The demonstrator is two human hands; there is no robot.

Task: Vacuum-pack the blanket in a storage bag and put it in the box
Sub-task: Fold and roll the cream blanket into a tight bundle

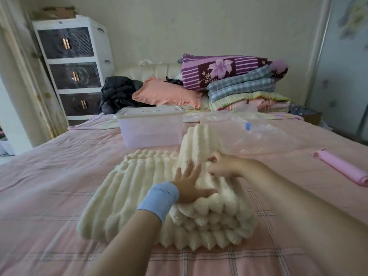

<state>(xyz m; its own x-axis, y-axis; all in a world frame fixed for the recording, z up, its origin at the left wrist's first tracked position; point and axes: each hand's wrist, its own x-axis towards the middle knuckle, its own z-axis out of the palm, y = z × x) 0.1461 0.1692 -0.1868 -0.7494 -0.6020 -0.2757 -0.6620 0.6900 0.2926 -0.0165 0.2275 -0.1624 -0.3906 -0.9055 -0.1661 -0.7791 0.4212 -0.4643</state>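
Note:
A cream ribbed fluffy blanket (127,188) lies partly folded on the pink bed, with stacked folds at the near right. My left hand (189,184), a blue band on its wrist, presses flat with straight fingers on the folded stack. My right hand (221,166) grips a raised flap of the blanket and holds it up. Behind the flap lies the clear plastic storage bag (264,136) with a blue valve (248,126). The clear lidded storage box (151,134) stands on the bed beyond the blanket.
A pink rolled object (342,168) lies on the bed at the right. Pillows and folded quilts (235,82) are piled at the headboard, with dark clothing (119,92) beside them. A white drawer unit (73,66) stands at the left wall.

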